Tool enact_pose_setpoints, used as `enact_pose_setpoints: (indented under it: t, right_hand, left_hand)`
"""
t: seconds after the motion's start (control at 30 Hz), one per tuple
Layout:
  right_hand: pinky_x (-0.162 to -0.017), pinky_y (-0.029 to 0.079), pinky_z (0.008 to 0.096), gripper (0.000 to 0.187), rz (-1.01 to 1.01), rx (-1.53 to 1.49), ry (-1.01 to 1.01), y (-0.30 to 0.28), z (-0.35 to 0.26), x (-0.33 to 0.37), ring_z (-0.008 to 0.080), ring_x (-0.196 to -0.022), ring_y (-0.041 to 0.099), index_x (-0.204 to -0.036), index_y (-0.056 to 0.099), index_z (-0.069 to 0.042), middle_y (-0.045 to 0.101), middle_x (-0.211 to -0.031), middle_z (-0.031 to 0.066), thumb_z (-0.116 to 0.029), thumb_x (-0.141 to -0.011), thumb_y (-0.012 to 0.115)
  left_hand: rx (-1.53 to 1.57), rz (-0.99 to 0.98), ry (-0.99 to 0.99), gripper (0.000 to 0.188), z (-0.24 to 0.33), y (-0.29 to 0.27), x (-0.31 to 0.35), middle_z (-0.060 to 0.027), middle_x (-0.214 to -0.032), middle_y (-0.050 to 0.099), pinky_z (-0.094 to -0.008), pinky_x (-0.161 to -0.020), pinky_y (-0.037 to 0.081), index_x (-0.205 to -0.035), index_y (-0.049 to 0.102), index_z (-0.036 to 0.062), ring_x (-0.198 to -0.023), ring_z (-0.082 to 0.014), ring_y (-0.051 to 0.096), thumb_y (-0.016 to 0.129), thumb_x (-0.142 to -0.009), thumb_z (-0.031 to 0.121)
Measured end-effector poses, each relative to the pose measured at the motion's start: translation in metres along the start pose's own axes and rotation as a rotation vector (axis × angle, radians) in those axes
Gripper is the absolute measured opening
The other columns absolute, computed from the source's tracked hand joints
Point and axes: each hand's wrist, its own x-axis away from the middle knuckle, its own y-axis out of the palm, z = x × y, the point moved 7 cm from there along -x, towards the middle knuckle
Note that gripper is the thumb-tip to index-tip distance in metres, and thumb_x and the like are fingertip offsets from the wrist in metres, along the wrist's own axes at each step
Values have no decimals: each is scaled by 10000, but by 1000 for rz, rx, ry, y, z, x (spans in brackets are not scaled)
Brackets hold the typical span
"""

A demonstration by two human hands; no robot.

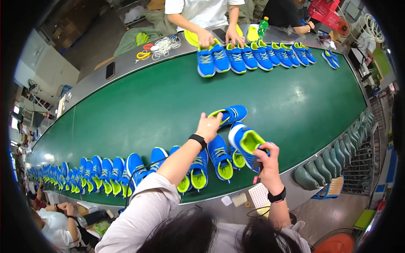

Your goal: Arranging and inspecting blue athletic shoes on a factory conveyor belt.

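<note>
My left hand (208,125) reaches out over the green belt (139,105) and grips the heel of a blue shoe with yellow-green lining (230,114), lying on its side. My right hand (266,157) holds a second blue shoe (247,142) tilted up at the near edge, its yellow-green inside showing. Both wrists wear black bands. Just below my hands, several matching blue shoes (220,157) stand in a row on the belt.
A long row of blue shoes (101,173) runs left along the near edge. Across the belt, a person in a white shirt (202,12) handles another row of shoes (257,55). Grey shoe lasts (333,158) line the right edge. Scissors and cords (158,46) lie at the far side.
</note>
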Motion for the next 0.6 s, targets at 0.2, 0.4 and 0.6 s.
enact_pose_setpoints:
  t: [0.2,0.4,0.6]
  right_hand:
    - [-987,364,438,307,-505,156,-447,45,-79,9,325,-1205,420,-977,627,-155,496,-1159,54,-14,-705,612]
    - [-994,375,424,143,-535,140,-827,98,-111,32,262,-1272,403,-857,629,-160,519,-1215,12,-86,-736,604]
    - [-963,409,416,161,-277,-89,-420,122,-70,66,318,-1241,442,-815,602,-69,544,-1245,82,16,-679,609]
  left_hand:
    - [-69,275,-1,422,-3,-108,129,-79,-752,621,-453,-822,358,-1069,481,104,-838,-267,586,576,-679,-30]
    - [-209,231,-121,374,30,-98,266,-39,-864,618,-468,-848,346,-1115,511,133,-928,-207,567,556,-754,45]
    - [57,206,-230,507,72,-10,317,-180,-1022,568,-411,-791,362,-1220,476,91,-964,-306,556,579,-729,20]
